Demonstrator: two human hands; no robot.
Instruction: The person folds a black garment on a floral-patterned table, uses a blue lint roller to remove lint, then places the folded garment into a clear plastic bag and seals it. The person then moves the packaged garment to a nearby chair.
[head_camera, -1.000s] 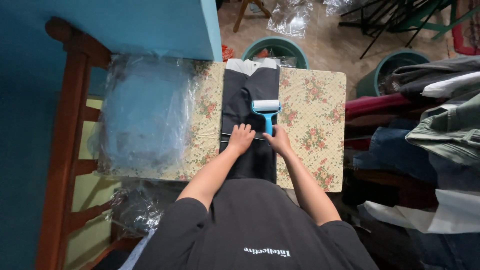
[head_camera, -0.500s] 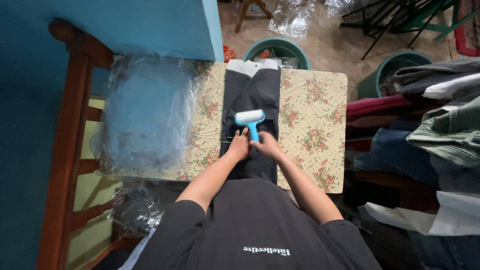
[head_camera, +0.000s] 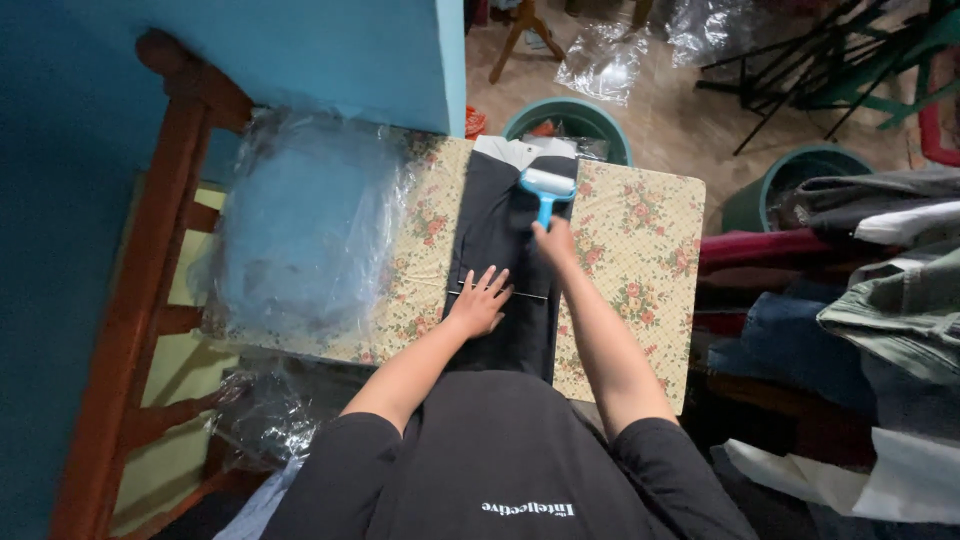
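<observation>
I see left hand (head_camera: 482, 300) spread flat on dark garment (head_camera: 505, 250) mid-desk (head_camera: 640, 250); right hand (head_camera: 553, 240) gripping blue lint roller (head_camera: 546, 187) near far edge. Roller possibly at the collar: fabric could bunch if the pinning loosens

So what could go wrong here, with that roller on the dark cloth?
The lint roller in the right hand is close to the far table edge, above a green bucket, and might run off. The left hand pins only one spot on the dark garment, so the cloth may bunch.
</observation>
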